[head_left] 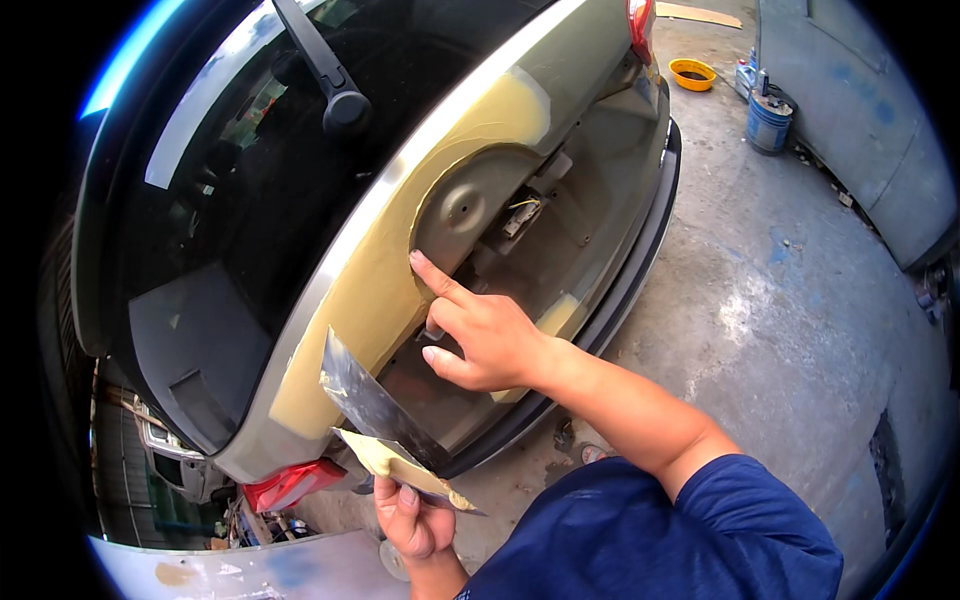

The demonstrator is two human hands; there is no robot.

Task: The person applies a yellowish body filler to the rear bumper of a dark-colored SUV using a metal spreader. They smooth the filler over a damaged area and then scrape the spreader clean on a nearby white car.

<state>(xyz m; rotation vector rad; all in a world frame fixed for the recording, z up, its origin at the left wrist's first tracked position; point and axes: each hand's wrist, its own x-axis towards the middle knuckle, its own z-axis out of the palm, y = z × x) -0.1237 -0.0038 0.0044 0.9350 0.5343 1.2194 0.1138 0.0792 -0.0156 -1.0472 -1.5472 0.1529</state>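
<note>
My right hand (490, 340) reaches across the tailgate of a car. Its index finger is stretched out, touching the edge of the yellow body filler (350, 290) beside the recess (465, 205); the thumb stands apart and nothing is held. Lower down, my left hand (412, 520) grips a putty plate (400, 465) loaded with yellow filler. Against that plate stands a dark metal spreader (370, 400), its free corner up near the smoothed filler; how the fingers hold the spreader is hidden. A small latch-like part with wires (522, 215) sits inside the recess.
The rear window (240, 200) with its wiper (330, 80) lies to the left, above the tailgate. A black bumper edge (655, 235) curves along the right. On the concrete floor stand a yellow basin (692, 74) and a blue bucket (768, 125), near a grey panel (870, 110).
</note>
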